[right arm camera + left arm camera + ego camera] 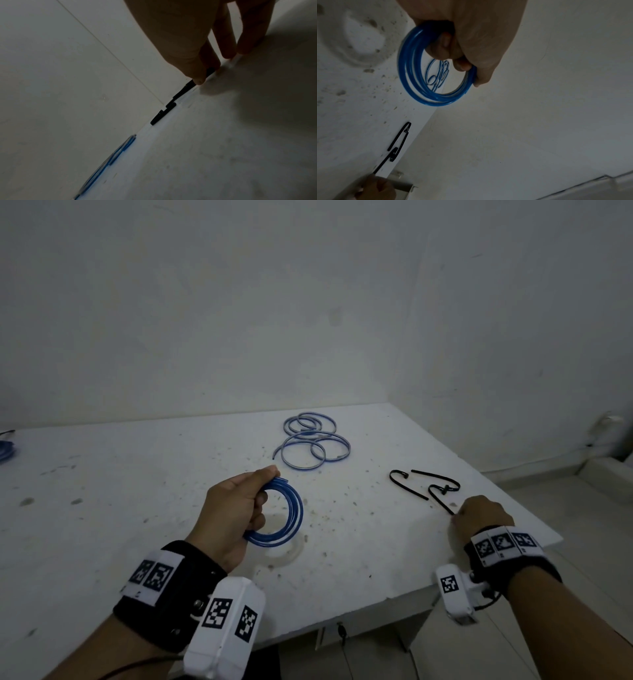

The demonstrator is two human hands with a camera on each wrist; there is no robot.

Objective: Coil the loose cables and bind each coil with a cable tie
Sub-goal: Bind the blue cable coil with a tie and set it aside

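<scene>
Left hand [233, 510] grips blue coil [289, 518]; right hand [483, 513] pinches cable tie [442, 501].

Dim, flat light; wrist views dark, softly blurred, edges warped

My head cam looks forward and down over the white table [102, 508] toward the wall. Left wrist cam sits close behind the left hand [471, 33], facing along the tabletop. Right wrist cam is very low and dim, probably almost grazing it. All three share the loose blue cable [313, 441].
</scene>
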